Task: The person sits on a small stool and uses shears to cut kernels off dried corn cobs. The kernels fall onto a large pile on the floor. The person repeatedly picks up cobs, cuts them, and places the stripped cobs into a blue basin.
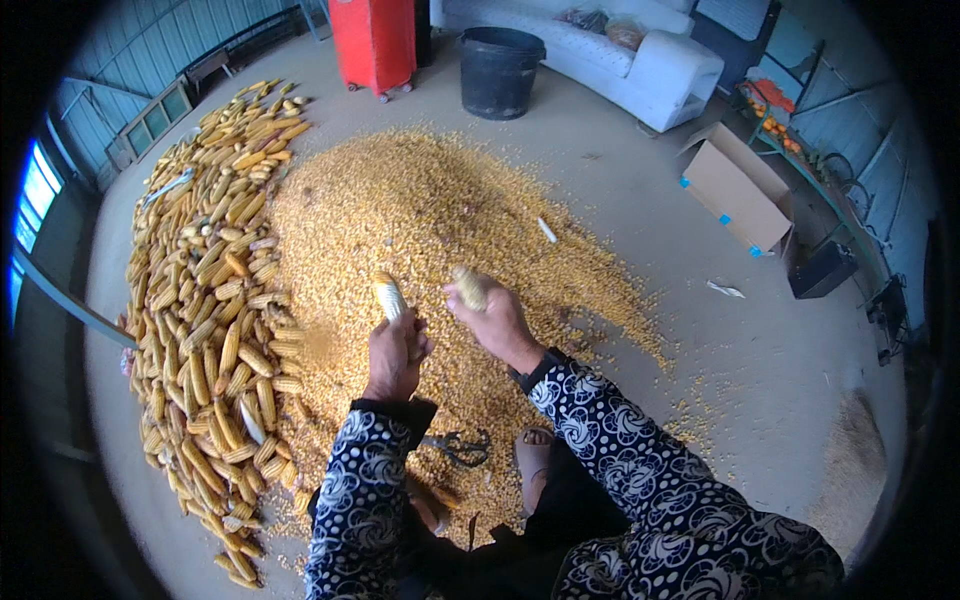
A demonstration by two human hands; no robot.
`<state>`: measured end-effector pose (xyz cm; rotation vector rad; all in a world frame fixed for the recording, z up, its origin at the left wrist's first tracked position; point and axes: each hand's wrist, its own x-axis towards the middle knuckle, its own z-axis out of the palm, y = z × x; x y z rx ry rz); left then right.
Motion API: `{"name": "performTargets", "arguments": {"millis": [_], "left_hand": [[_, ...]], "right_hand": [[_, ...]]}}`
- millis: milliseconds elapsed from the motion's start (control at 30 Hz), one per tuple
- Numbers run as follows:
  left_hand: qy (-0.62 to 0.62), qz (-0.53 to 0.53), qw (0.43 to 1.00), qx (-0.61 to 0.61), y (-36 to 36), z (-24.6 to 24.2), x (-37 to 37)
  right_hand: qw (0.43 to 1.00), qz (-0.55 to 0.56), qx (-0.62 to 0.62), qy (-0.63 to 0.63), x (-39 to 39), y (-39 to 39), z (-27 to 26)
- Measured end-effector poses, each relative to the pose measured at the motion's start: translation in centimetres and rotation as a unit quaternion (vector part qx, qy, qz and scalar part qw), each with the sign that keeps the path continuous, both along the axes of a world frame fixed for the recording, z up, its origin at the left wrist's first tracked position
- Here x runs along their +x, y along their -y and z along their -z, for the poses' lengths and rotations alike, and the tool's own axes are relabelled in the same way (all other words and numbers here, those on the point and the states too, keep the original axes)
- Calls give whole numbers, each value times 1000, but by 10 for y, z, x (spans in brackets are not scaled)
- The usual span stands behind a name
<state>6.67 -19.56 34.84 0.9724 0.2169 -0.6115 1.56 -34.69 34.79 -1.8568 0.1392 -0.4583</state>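
My left hand (394, 355) grips the lower end of a partly shelled corn cob (389, 295), whitish along its length with yellow kernels at the tip. To its right, my right hand (496, 319) is closed around a short, pale cob piece (469, 288). The two hands are apart, above a wide heap of loose corn kernels (420, 195). Between my feet and the heap lies a dark, scissor-like metal tool (460, 448) on the kernels. A long pile of unshelled corn cobs (202, 322) stretches along the left.
A white stick-like piece (547, 230) lies on the heap's right side. Beyond the heap stand a black bucket (501, 75), a red wheeled case (373, 45) and a white sofa (667, 79). An open cardboard box (735, 187) and a black box (824, 270) are at the right. My sandalled foot (533, 465) rests among kernels.
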Motion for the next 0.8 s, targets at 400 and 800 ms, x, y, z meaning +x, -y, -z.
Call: {"name": "performTargets", "arguments": {"millis": [400, 800], "left_hand": [[150, 308, 902, 264, 4, -13, -33], [318, 236, 819, 415, 10, -9, -40]], "right_hand": [[961, -63, -266, -44, 7, 2, -6], [957, -45, 279, -65, 18, 19, 1]]}}
